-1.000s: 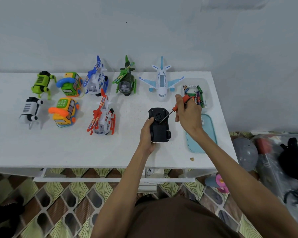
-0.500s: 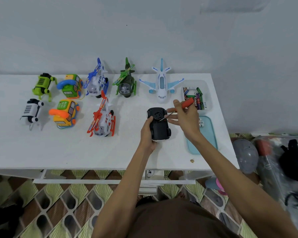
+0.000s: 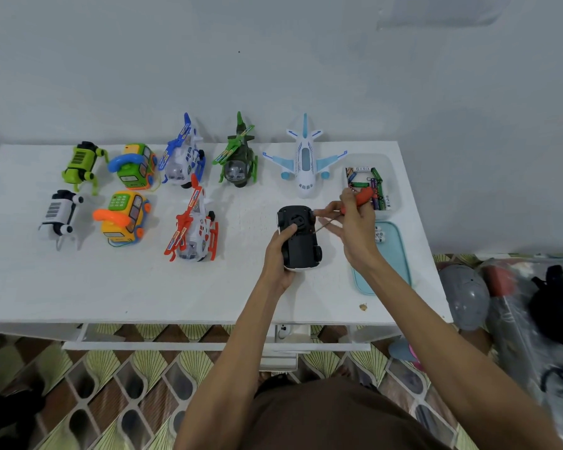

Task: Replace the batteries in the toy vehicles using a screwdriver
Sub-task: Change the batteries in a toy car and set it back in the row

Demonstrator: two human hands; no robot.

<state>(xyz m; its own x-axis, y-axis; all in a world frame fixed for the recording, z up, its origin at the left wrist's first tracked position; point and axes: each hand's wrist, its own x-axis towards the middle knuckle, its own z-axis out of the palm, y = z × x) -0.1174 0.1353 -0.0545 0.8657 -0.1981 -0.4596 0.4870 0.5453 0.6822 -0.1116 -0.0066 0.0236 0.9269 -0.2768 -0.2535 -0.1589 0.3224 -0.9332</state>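
Now left hand [image 3: 278, 254] grips car [image 3: 301, 243], right hand [image 3: 355, 228] screwdriver [image 3: 359, 199].

Worn at head height; looked forward and steeply down, wide-angle, close over flat white table [image 3: 111, 287] spanning mid-frame.

Left hand [image 3: 278, 254] grips, thumb forward; right hand [image 3: 355, 235] pinches, fingers [image 3: 326, 211] curled.

Open bench [image 3: 111, 287] lies at seven o'clock of the car [image 3: 301, 251]. The airplane [image 3: 306, 164] stands at twelve, the helicopter [image 3: 195, 228] at nine.
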